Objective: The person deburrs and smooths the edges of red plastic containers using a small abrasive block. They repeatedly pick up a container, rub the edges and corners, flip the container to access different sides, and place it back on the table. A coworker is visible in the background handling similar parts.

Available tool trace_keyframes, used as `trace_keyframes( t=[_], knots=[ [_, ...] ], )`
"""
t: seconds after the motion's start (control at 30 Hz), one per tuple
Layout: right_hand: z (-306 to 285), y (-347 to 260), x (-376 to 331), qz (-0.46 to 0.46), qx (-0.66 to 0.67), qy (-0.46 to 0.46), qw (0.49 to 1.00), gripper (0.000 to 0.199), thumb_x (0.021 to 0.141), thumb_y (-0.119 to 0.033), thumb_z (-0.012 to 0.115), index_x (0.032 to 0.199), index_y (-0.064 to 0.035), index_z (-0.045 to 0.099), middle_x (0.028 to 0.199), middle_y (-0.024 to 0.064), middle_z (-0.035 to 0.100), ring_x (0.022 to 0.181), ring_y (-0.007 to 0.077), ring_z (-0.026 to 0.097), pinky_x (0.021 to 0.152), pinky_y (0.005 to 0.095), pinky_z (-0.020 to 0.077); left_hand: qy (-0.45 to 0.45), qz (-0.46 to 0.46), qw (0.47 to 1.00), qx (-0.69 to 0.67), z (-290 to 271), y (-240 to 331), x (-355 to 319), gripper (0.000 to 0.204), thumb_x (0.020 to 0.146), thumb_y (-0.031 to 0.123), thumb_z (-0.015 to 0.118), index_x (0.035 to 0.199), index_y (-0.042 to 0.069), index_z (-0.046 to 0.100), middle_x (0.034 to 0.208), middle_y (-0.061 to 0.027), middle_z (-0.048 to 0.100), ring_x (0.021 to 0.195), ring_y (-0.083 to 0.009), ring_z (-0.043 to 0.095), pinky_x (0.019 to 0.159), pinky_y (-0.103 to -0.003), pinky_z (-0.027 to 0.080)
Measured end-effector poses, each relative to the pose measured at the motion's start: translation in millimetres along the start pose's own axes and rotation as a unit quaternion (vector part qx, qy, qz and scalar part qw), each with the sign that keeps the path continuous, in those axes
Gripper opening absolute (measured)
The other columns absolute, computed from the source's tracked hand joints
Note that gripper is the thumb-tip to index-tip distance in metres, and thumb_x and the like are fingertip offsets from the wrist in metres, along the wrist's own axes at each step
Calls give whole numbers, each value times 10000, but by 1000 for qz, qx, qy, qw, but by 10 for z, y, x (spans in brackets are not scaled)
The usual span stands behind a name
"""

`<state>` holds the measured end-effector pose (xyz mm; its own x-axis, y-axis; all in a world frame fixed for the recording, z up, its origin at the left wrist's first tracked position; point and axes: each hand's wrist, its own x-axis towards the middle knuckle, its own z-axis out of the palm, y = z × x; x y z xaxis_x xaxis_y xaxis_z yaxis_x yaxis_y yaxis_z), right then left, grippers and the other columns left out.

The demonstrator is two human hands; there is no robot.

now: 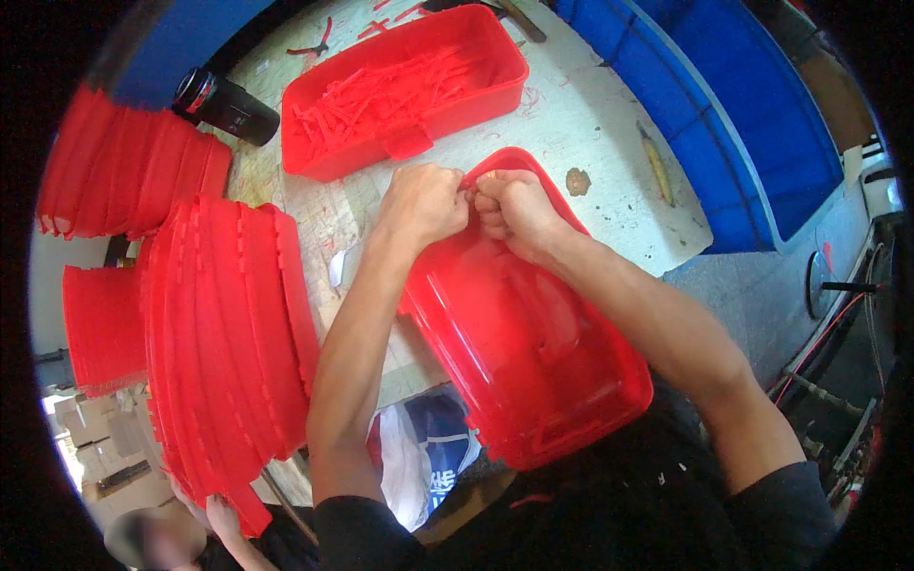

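Observation:
A glossy red plastic tub or cover (514, 324) lies tilted across the table's near edge, close to my body. At its far end, both fists meet over the rim. My left hand (424, 202) is closed, with its fingertips turned toward the other hand. My right hand (522, 209) is closed beside it, thumb and forefinger pinched together. Something small and red shows between the two hands, too small and covered to name. Just beyond them stands a red bin (405, 95) holding many thin red plastic strips.
Tall stacks of nested red plastic parts (228, 324) rise at the left. A black bottle (227, 105) lies near red-handled pliers (317, 40). Large blue crates (709, 105) stand at the far right. A yellow-handled tool (657, 167) rests on the table. Another person's hand (224, 519) touches a stack.

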<state>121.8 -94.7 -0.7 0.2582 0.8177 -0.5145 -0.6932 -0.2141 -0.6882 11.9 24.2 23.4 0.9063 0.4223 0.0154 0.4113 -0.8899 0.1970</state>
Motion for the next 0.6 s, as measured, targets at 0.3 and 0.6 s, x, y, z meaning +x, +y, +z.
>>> trace_keyframes(
  t=[0.3,0.6],
  knots=[
    [6,-566,-203,-193,-631,6,752,89,878,-93,550,914,-15,572,885,200,664,750,321,672,618,410,541,-93,15,965,-245,-53,-130,3,679,785,102,644,1435,89,448,1202,-275,637,1166,-387,620,974,-452,495],
    [-107,-368,-593,-357,-611,-50,705,706,753,19,644,1361,152,310,998,336,640,849,445,687,720,493,565,-141,-60,901,-406,-191,-281,-48,385,1026,226,546,1350,19,558,1215,-110,651,1094,-167,618,950,-313,484]
  ],
)
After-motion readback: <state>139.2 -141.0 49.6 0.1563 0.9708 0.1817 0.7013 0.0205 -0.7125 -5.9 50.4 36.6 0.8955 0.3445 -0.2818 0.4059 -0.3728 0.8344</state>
